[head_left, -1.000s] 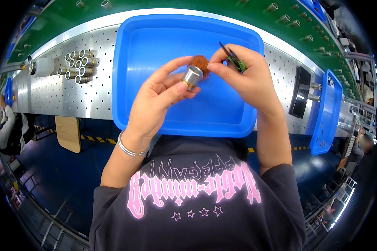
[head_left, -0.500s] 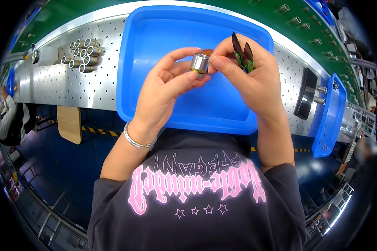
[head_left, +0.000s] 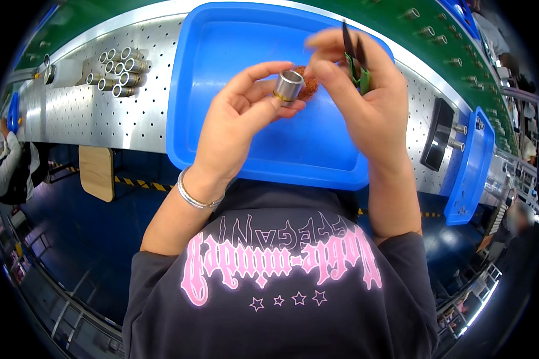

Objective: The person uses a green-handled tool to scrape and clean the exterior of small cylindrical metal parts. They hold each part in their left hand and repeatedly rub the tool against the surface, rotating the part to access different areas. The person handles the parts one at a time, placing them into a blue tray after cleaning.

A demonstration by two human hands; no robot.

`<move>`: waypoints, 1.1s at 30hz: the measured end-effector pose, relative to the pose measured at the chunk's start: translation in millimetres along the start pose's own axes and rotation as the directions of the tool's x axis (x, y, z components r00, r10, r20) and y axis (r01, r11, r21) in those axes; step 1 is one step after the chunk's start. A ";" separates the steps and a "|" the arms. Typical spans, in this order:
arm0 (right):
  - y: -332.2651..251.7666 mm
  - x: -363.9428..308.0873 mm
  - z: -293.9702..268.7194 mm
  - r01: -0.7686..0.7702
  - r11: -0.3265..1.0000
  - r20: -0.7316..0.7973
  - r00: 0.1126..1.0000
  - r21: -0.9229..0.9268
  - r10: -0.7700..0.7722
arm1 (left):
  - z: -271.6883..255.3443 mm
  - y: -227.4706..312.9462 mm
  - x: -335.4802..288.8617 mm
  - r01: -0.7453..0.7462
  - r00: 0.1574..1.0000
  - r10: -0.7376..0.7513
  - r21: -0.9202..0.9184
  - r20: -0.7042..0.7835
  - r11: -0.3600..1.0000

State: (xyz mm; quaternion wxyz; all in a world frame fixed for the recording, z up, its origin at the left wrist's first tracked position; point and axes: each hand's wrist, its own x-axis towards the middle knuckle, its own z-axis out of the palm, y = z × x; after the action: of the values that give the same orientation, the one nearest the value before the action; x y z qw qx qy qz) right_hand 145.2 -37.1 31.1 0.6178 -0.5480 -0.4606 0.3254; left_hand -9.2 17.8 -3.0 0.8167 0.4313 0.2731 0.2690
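My left hand (head_left: 230, 122) pinches a short silvery metal sleeve (head_left: 289, 87) between thumb and fingers, its open end tilted up. A yellowish band runs round the lower part of the sleeve. Just to the right, my right hand (head_left: 371, 107) keeps a pair of snips (head_left: 364, 79) with green handles tucked in the palm, dark blades pointing up and away. Its thumb and blurred forefinger are apart from the sleeve. Both hands are over a large blue tray (head_left: 182, 102). Behind the sleeve, a heap of reddish-brown bits (head_left: 309, 85) lies in the tray, partly hidden by my fingers.
Several similar sleeves (head_left: 124, 69) stand grouped on the perforated metal bench (head_left: 153, 122) at left. At right are a black flat device (head_left: 438, 134), two small metal cylinders (head_left: 456, 145) and a smaller blue tray (head_left: 470, 170). A wooden stool (head_left: 96, 173) stands below left.
My right thumb and forefinger have come away from the sleeve, and that hand has shifted slightly right. More of the reddish-brown heap shows. My left hand still holds the sleeve.
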 end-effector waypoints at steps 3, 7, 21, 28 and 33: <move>-0.9 -2.9 -3.5 -0.051 0.995 -0.007 0.999 -0.083 0.051 | -0.5 2.1 0.8 0.017 0.997 -0.025 -0.115 -0.068 0.993; 16.3 -9.7 -7.7 0.135 0.903 0.122 0.988 -0.407 -0.092 | -4.1 -0.1 0.3 -0.024 0.993 0.008 -0.128 -0.121 0.992; 26.7 -14.2 -6.7 0.151 0.846 0.112 0.988 -0.512 -0.109 | -4.7 -3.0 -1.3 -0.114 0.985 0.107 -0.045 -0.135 0.992; 27.9 -16.2 -5.4 0.105 0.874 0.088 0.994 -0.475 -0.071 | -7.5 -5.1 -1.9 -0.125 0.986 0.125 0.012 -0.108 0.992; 25.7 -16.3 -5.0 0.064 0.883 0.088 0.996 -0.465 -0.026 | -7.5 -5.6 -2.5 -0.129 0.984 0.128 0.002 -0.124 0.992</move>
State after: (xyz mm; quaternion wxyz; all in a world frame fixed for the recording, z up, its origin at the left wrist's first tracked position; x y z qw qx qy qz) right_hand 146.6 -49.0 2.7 0.4561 -0.6565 -0.5622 0.2120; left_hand -14.9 17.6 -10.9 0.7805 0.4279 0.2940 0.3482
